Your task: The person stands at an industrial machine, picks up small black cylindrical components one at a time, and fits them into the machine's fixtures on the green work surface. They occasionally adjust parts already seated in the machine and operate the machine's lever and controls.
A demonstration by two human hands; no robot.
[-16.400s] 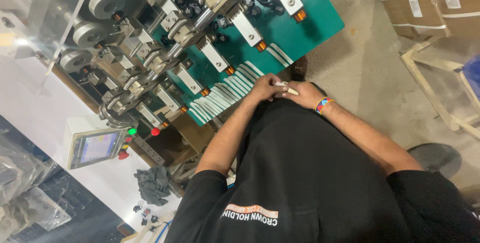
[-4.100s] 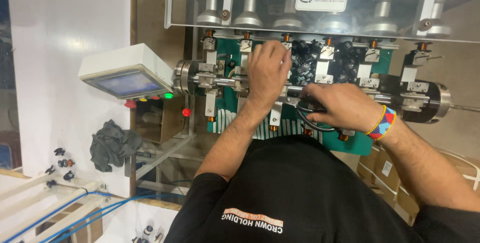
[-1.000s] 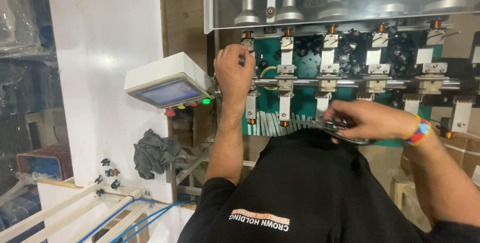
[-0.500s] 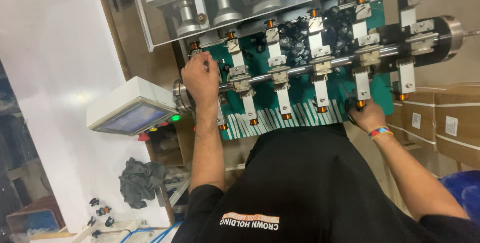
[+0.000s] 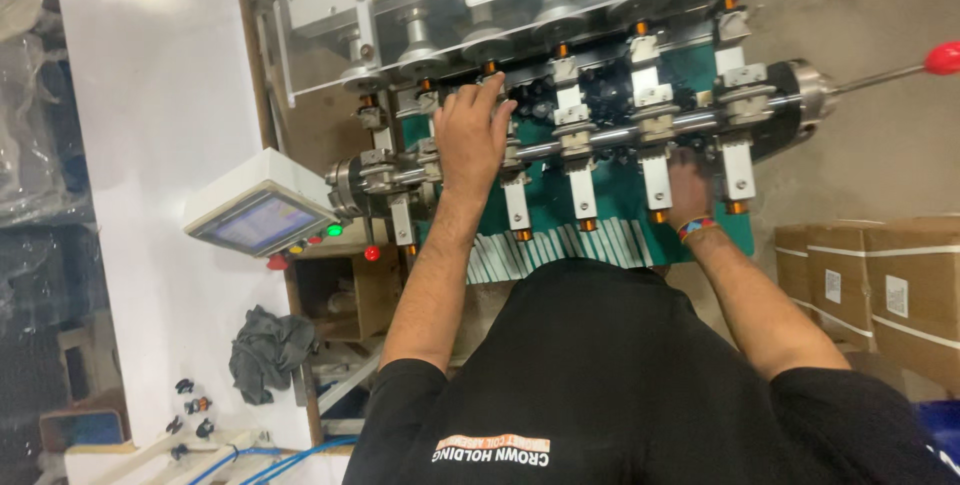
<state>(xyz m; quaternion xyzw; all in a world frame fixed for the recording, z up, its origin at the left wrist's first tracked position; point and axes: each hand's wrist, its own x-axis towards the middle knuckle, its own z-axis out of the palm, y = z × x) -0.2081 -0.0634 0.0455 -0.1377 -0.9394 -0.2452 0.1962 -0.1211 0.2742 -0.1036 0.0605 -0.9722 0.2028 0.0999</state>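
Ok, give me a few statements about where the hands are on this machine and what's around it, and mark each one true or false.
1. The left hand rests on the machine's horizontal shaft. True.
2. The right hand holds the red-knobbed lever. False: it is low on the green panel, far from the lever.
3. A beaded wristband is on the right wrist. True.
4. The touchscreen control box is right of the machine. False: it is to its left.
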